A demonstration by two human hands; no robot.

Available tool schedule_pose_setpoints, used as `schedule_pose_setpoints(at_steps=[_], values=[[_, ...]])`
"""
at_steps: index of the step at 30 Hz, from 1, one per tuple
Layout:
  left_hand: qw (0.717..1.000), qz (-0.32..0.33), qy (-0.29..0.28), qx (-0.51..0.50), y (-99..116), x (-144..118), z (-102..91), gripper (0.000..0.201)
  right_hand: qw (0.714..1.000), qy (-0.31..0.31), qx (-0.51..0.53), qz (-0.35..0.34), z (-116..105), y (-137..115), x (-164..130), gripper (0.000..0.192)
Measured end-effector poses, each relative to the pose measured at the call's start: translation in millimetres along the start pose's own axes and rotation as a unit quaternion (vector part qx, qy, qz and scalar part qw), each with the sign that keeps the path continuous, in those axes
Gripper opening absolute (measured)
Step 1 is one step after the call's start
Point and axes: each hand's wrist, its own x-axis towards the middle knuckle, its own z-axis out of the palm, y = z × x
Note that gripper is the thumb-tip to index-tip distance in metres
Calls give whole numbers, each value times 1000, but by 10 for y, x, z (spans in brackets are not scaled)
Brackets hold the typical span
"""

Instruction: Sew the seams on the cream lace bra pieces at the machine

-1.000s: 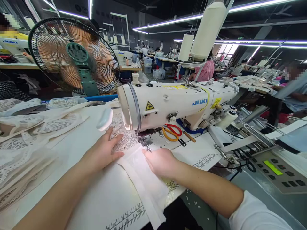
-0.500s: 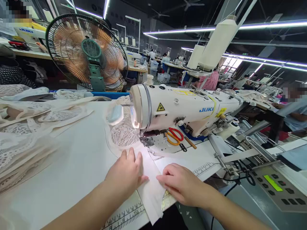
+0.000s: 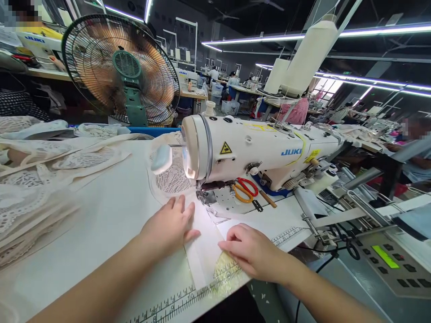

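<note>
The left hand (image 3: pixel 173 224) lies flat and open, palm down, fingers spread a little and pointing toward the machine, pressing the left edge of a white fabric strip (image 3: pixel 202 249). The right hand (image 3: pixel 251 249) also rests palm down, fingers loosely curled and pointing left, its fingertips on the strip's right edge; it grips nothing. Between the two hands the strip runs along the sewing table (image 3: pixel 111 215) from the table's near edge up to the presser foot (image 3: pixel 204 197). A patch of pale yellow lace (image 3: pixel 224 269) shows beside the strip's near end, just under the right hand, over a printed ruler scale (image 3: pixel 178 300) along the table's front edge.

Beyond the foot, cream lace fabric (image 3: pixel 170 184) fans out behind the needle, under the head of a white Juki sewing machine (image 3: pixel 259 150). On the machine bed lie scissors with red and orange handles (image 3: pixel 244 188). Two large cones of white thread (image 3: pixel 311 54) stand above the machine. To the right, a control panel with a green display (image 3: pixel 387 260) sits lower down. To the left, heaps of lace pieces (image 3: pixel 37 179) cover the table, and behind them stands a green electric fan (image 3: pixel 123 72). Other people sit at machines in the far background.
</note>
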Motion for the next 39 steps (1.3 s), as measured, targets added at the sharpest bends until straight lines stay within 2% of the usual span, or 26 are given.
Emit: schedule_pose_setpoints(at_steps=[6, 9, 12, 15, 18, 21, 26, 31, 36, 39], values=[[1000, 2, 21, -2, -101, 55, -22, 50, 1000, 7, -22, -1, 28, 38, 102, 24], [999, 10, 51, 1, -135, 78, -25, 41, 1000, 15, -28, -3, 28, 49, 157, 22], [992, 67, 109, 6, -131, 93, 1, 29, 999, 19, -37, -10, 25, 58, 222, 22], [980, 142, 134, -19, -81, 88, 58, 20, 998, 26, -57, -17, 37, 76, 291, 20], [964, 202, 163, -60, -15, 59, 108, 33, 996, 36, -74, -20, 62, 98, 349, 18], [950, 237, 190, -75, 26, 25, 118, 33, 995, 42, -91, -17, 76, 103, 397, 19], [952, 238, 175, -78, 13, 6, 106, 26, 992, 5, -126, 11, 41, 71, 491, 24], [951, 238, 183, -81, -27, 28, 128, 18, 987, -67, -130, 66, -76, -26, 604, 28], [964, 183, 166, -99, -42, 38, 143, 4, 973, -136, -132, 131, -178, -129, 686, 31], [969, 168, 141, -116, -61, 34, 150, 16, 972, -136, -134, 134, -180, -150, 709, 34]])
